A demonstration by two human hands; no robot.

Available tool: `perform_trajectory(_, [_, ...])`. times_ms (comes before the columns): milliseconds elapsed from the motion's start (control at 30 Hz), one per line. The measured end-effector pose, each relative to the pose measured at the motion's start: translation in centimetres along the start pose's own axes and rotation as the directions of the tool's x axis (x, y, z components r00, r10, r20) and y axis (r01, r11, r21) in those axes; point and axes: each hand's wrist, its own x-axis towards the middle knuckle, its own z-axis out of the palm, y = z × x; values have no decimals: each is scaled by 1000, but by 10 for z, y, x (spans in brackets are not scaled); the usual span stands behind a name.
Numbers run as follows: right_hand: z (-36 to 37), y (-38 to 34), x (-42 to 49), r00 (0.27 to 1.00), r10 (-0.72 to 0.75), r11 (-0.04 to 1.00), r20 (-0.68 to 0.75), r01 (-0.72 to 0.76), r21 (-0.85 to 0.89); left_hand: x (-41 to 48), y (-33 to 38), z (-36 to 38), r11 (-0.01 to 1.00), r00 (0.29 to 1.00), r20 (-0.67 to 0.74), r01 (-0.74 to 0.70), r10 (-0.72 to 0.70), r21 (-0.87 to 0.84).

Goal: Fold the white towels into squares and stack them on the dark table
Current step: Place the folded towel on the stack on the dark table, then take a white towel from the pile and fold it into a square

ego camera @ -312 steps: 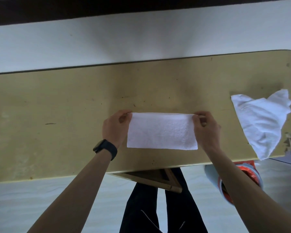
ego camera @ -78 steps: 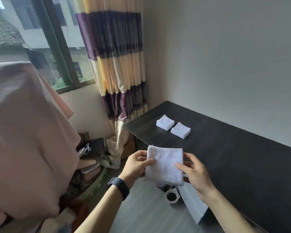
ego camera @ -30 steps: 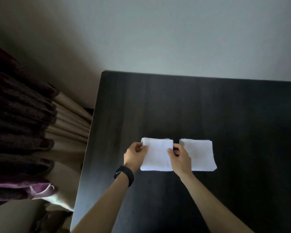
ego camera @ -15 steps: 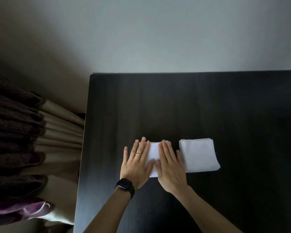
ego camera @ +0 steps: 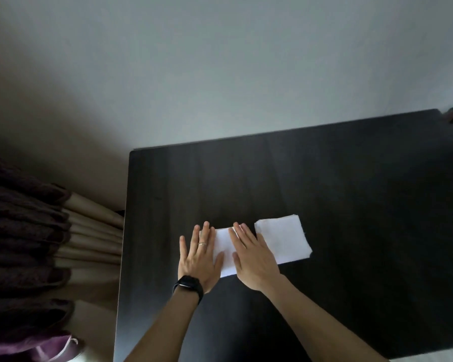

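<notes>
Both flat, unclenched, left hand [ego camera: 199, 259] and right hand [ego camera: 254, 259] press a folded towel [ego camera: 225, 250] square on the dark table [ego camera: 351, 192]

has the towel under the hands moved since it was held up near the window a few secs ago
Yes. The towel now lies flat on the dark table, left of the other folded towel, pressed by the left hand and right hand.

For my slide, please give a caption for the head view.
Both hands, left hand and right hand, lie flat on a towel beside a second towel on the table.
</notes>
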Motion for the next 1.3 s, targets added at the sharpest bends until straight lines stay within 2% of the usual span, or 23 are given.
perform_trajectory(100, [-39, 19, -41, 993, 75, 991, -87, -65, 118, -9, 22, -29, 997, 1000, 16, -11, 10, 82])
perform_trajectory(267, [-97, 91, -159, 933, 289, 938, -214, -231, 256, -33, 128, -96, 985, 988, -26, -154, 153, -78])
perform_trajectory(333, [-114, 131, -224, 880, 389, 903, -273, -305, 303, -48, 195, -115, 957, 964, -82, -262, 253, -127])
perform_trajectory(433, [-128, 191, -332, 759, 541, 830, -363, -411, 377, -82, 308, -131, 870, 889, -142, -455, 435, -189])
perform_trajectory(600, [-130, 272, -532, 470, 739, 672, -483, -573, 469, -175, 517, -138, 612, 634, -175, -773, 753, -169])
perform_trajectory(633, [-128, 285, -577, 386, 776, 621, -499, -604, 499, -200, 562, -137, 546, 571, -180, -820, 801, -171])
perform_trajectory(700, [-124, 303, -660, 215, 816, 536, -536, -630, 563, -250, 642, -134, 417, 443, -204, -895, 873, -158])
perform_trajectory(800, [-125, 322, -765, -4, 823, 434, -567, -640, 634, -321, 745, -137, 201, 220, -226, -974, 949, -103])
perform_trajectory(900, [-126, 339, -862, -215, 803, 310, -556, -646, 697, -390, 836, -142, -1, 11, -231, -999, 973, -50])
perform_trajectory(1067, [-131, 372, -989, -435, 725, 164, -535, -644, 747, -477, 970, -144, -252, -236, -222, -966, 946, -49])
perform_trajectory(1133, [-136, 395, -1033, -477, 693, 126, -541, -658, 742, -503, 1025, -145, -315, -294, -222, -947, 929, -61])
perform_trajectory(1300, [-157, 468, -1134, -563, 627, 23, -539, -678, 735, -552, 1170, -144, -406, -375, -239, -909, 896, -98])
